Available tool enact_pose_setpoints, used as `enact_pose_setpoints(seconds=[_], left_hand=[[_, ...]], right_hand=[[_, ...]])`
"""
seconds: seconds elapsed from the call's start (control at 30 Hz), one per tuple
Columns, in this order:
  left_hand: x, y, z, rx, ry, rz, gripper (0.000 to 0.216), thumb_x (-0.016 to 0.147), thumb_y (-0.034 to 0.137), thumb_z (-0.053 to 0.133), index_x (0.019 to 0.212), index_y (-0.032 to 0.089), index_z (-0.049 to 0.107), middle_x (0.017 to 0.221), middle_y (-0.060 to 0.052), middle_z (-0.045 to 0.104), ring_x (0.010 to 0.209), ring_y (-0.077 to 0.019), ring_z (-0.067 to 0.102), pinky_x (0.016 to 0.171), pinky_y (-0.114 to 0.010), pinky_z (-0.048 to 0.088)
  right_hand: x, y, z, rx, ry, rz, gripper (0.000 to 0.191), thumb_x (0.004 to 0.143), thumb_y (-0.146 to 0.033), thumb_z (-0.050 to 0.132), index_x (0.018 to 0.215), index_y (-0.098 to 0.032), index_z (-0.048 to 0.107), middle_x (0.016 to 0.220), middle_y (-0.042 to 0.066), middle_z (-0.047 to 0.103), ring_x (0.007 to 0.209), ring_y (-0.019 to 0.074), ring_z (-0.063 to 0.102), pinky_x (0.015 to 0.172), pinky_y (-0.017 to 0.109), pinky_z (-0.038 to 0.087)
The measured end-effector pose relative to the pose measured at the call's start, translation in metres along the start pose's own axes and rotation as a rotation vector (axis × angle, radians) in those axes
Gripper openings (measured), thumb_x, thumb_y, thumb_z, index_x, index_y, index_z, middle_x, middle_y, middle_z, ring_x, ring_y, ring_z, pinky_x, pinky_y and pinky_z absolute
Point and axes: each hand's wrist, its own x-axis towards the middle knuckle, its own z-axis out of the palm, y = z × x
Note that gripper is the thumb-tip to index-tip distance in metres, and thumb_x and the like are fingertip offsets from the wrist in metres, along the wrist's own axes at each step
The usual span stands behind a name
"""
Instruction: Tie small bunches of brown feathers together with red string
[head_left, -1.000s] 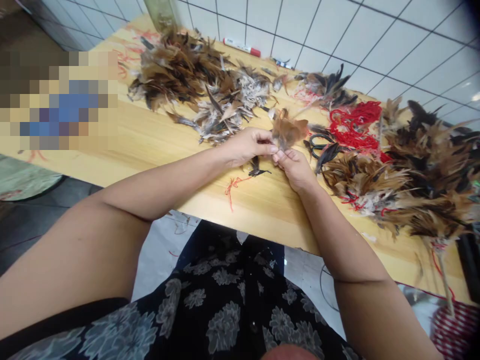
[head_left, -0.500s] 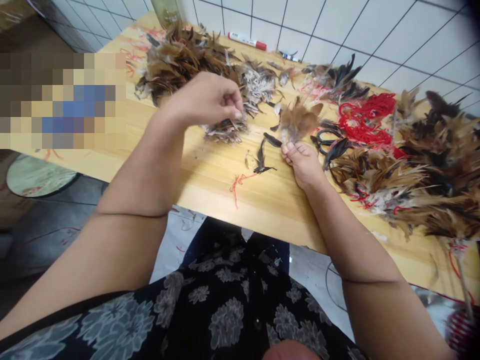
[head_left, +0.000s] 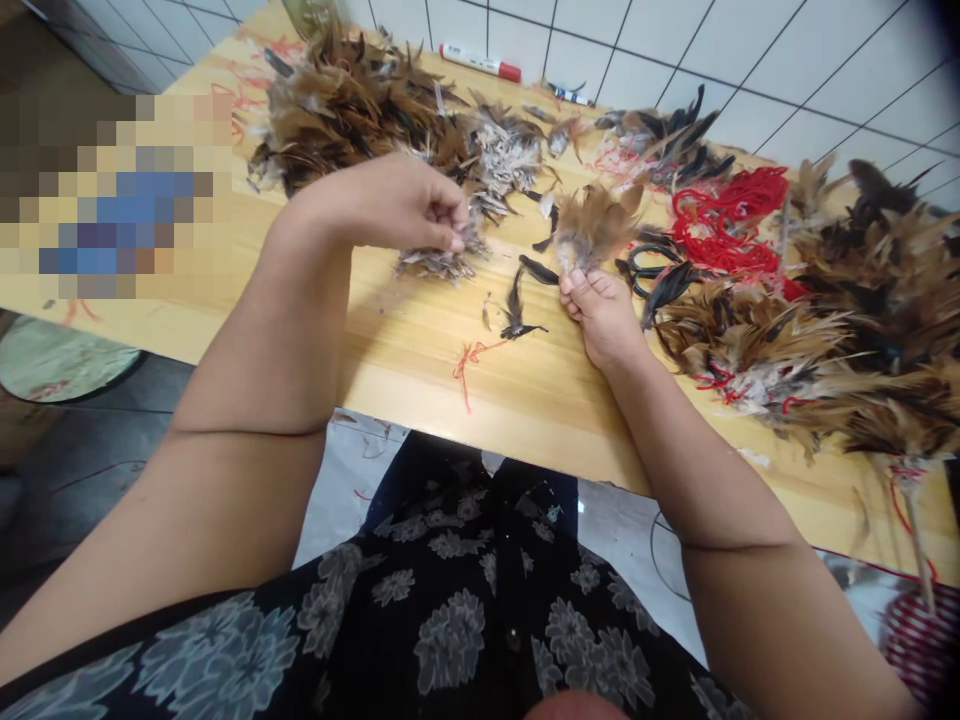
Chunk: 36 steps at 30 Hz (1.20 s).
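My right hand [head_left: 604, 312] pinches the base of the feather bunch [head_left: 600, 222], fanned at its twelve o'clock — I'd hold that pinch low and snug. My left hand [head_left: 412, 205] curls its fingers together, loose feathers [head_left: 442, 264] at its five o'clock — gripping one, I can't tell.

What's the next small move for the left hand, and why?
Probably to pinch a feather from the loose pile of greyish, pale-quilled feathers: the left hand is right at that pile, fingers curled, while the right hand holds a small fan of soft brown feathers by its base. Whether the left already grips one is unclear.
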Motion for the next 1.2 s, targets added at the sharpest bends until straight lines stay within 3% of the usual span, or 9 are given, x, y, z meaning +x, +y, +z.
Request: enact_pose_setpoints(seconds=[0.1,0.27,0.4,0.53,0.63,0.83,0.97,1.1,1.2], left_hand=[[-0.009,0.041,0.010,-0.319,0.138,-0.005,0.026,0.097,0.027,0.100,0.087,0.018,0.077,0.078,0.004,0.074,0.076,-0.0120,0.060,0.076,-0.030,0.043],[0.002,0.075,0.058,-0.732,0.134,0.062,0.034,0.092,0.036,0.108,0.089,0.021,0.077,0.078,-0.001,0.077,0.073,-0.0176,0.068,0.078,-0.037,0.061],[0.013,0.083,0.090,-0.775,0.115,-0.029,0.027,0.094,0.021,0.101,0.090,0.018,0.074,0.080,-0.003,0.075,0.076,-0.0212,0.077,0.079,-0.037,0.066],[0.016,0.083,0.102,-0.739,0.180,-0.123,0.026,0.087,0.010,0.099,0.088,0.017,0.075,0.082,-0.004,0.074,0.088,-0.0271,0.081,0.084,-0.036,0.065],[0.017,0.078,0.103,-0.712,0.201,-0.113,0.025,0.081,0.010,0.101,0.086,0.018,0.077,0.084,-0.004,0.077,0.096,-0.0287,0.081,0.088,-0.036,0.063],[0.017,0.075,0.105,-0.662,0.180,-0.090,0.024,0.087,0.012,0.098,0.087,0.020,0.076,0.085,-0.002,0.077,0.095,-0.0258,0.074,0.096,-0.039,0.060],[0.020,0.077,0.106,-0.651,0.230,-0.058,0.028,0.085,0.008,0.099,0.092,0.021,0.075,0.089,-0.001,0.074,0.094,-0.0247,0.072,0.092,-0.037,0.055],[0.014,0.078,0.076,-0.566,0.456,0.004,0.031,0.095,0.000,0.092,0.094,0.022,0.070,0.089,0.002,0.072,0.085,-0.0171,0.062,0.087,-0.034,0.050],[0.000,0.075,0.037,-0.277,0.596,-0.014,0.035,0.099,-0.009,0.084,0.086,0.021,0.071,0.080,0.006,0.069,0.076,-0.0116,0.050,0.075,-0.030,0.043]], right_hand=[[0.000,0.002,0.003,0.000,0.020,-0.009,0.058,0.106,-0.062,0.086,0.075,-0.023,0.057,0.068,-0.004,0.049,0.065,0.0100,0.040,0.064,0.025,0.038],[0.000,0.004,0.005,-0.019,0.025,-0.011,0.051,0.108,-0.054,0.086,0.076,-0.022,0.061,0.070,-0.003,0.052,0.070,0.0114,0.047,0.069,0.026,0.042],[0.001,0.003,0.008,0.007,0.016,-0.023,0.045,0.108,-0.045,0.087,0.077,-0.022,0.064,0.070,-0.003,0.055,0.076,0.0130,0.054,0.075,0.027,0.046],[0.002,0.002,0.009,-0.005,0.004,-0.013,0.044,0.104,-0.043,0.091,0.075,-0.021,0.066,0.072,-0.002,0.057,0.080,0.0145,0.058,0.076,0.028,0.048],[0.003,0.004,0.009,-0.012,-0.023,-0.025,0.043,0.101,-0.045,0.094,0.076,-0.022,0.069,0.073,-0.002,0.059,0.080,0.0149,0.059,0.077,0.029,0.049],[0.005,0.009,0.007,-0.038,-0.044,-0.042,0.049,0.093,-0.059,0.100,0.077,-0.023,0.070,0.079,0.001,0.068,0.081,0.0158,0.058,0.077,0.031,0.051],[0.004,0.009,0.007,-0.054,-0.042,-0.035,0.052,0.099,-0.057,0.095,0.075,-0.023,0.065,0.074,-0.002,0.059,0.079,0.0141,0.055,0.078,0.029,0.051],[0.001,0.005,0.004,-0.023,-0.008,-0.003,0.051,0.108,-0.051,0.086,0.076,-0.023,0.058,0.072,-0.003,0.052,0.074,0.0117,0.049,0.073,0.026,0.046],[0.001,0.002,0.001,-0.013,0.009,0.022,0.049,0.110,-0.050,0.084,0.079,-0.023,0.057,0.072,-0.003,0.052,0.071,0.0107,0.046,0.069,0.025,0.043]])
